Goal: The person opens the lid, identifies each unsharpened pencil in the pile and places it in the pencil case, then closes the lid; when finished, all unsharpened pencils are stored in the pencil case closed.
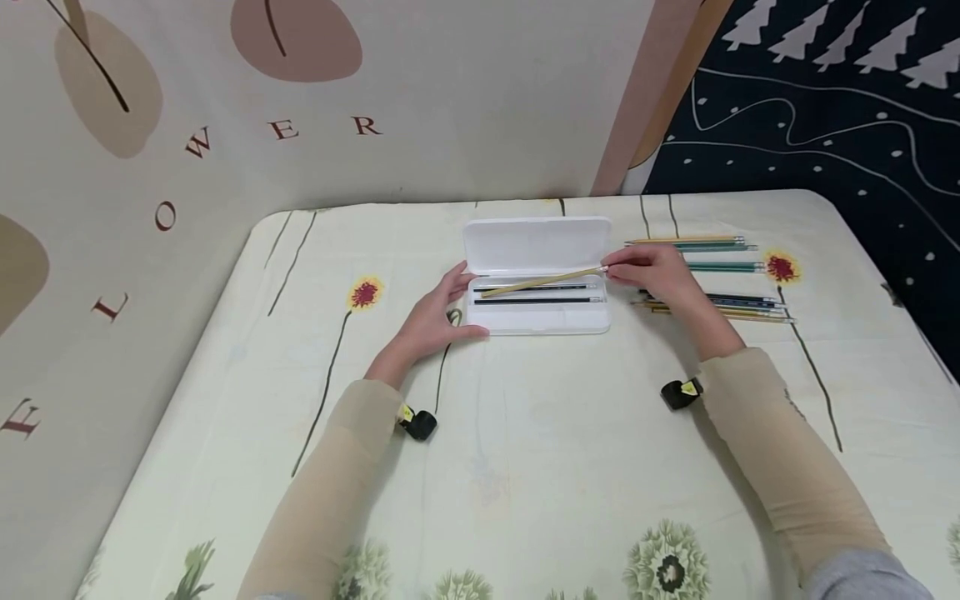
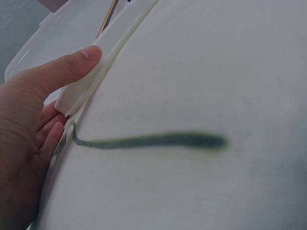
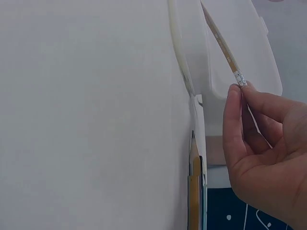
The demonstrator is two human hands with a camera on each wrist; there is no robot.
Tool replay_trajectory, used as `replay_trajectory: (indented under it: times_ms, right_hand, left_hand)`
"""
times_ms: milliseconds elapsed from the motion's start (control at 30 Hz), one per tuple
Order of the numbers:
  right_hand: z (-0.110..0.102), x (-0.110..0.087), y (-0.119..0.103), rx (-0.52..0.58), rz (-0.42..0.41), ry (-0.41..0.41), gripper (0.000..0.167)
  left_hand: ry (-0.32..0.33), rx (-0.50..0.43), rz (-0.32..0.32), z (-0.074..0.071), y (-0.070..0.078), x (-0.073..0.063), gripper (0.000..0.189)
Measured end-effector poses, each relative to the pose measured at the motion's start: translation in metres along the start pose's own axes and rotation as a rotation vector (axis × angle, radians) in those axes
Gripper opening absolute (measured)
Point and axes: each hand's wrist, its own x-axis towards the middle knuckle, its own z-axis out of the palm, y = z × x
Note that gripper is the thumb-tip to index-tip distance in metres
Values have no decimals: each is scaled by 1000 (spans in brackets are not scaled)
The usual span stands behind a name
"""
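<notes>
A white pencil case [image 1: 540, 323] lies with its lid [image 1: 537, 242] tipped back. My left hand [image 1: 433, 321] grips its left end, thumb along the front rim and fingers at the end and back corner. In the left wrist view the thumb [image 2: 72, 67] overlaps the case wall. My right hand [image 1: 656, 271] pinches a yellow pencil [image 1: 540, 283] by its eraser end, between thumb and fingertips. That pencil slants over the tray, its far end pointing left. Dark pencils [image 1: 532, 302] lie lengthwise inside the case.
Right of the case, yellow and green pencils [image 1: 712, 247] lie at the back, with green pencils [image 1: 726, 267] in front of them. Nearer still are dark and yellow pencils [image 1: 750, 307], partly behind the right hand and wrist. A patterned cloth [image 1: 525, 467] covers the table; a wall hanging [image 1: 465, 167] stands behind.
</notes>
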Motion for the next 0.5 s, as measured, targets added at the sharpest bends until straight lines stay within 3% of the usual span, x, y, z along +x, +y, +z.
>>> replay_trajectory:
  times_ms: [500]
  right_hand:
    - [8,4,-1,-170,38,12,27]
  left_hand:
    - [3,-9,12,0,0,0,115]
